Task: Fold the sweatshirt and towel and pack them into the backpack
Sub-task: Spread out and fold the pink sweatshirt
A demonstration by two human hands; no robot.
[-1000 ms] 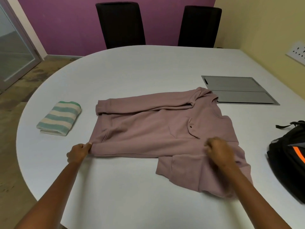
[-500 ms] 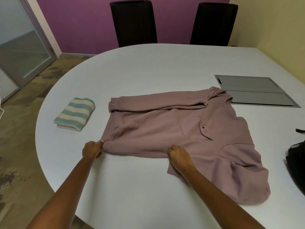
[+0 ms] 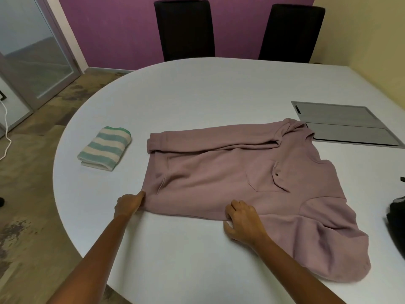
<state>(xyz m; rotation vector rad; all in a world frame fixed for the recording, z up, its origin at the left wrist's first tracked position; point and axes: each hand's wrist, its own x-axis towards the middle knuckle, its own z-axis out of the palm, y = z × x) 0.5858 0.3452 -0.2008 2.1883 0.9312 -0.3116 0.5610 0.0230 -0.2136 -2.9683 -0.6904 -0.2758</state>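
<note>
White table [image 3: 219, 88] carries the sweatshirt [image 3: 219, 172], laid flat. Left hand [image 3: 129, 204] pinches its corner; right hand [image 3: 243, 220] seemingly grips the near edge, where uneven lifting could spill the tucked sleeve [image 3: 208, 139].

White table [image 3: 219, 88] had a grey panel [image 3: 341, 123] at 2 o'clock. Two black chairs [image 3: 184, 29] stood at 12, glass door [image 3: 32, 51] at 10.

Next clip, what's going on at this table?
A person is folding a pink sweatshirt on a white table. The left hand pinches its near corner; the right hand holds the near edge further along. One sleeve is folded across. The striped towel lies folded on the left; the backpack sits at the right edge.
</note>
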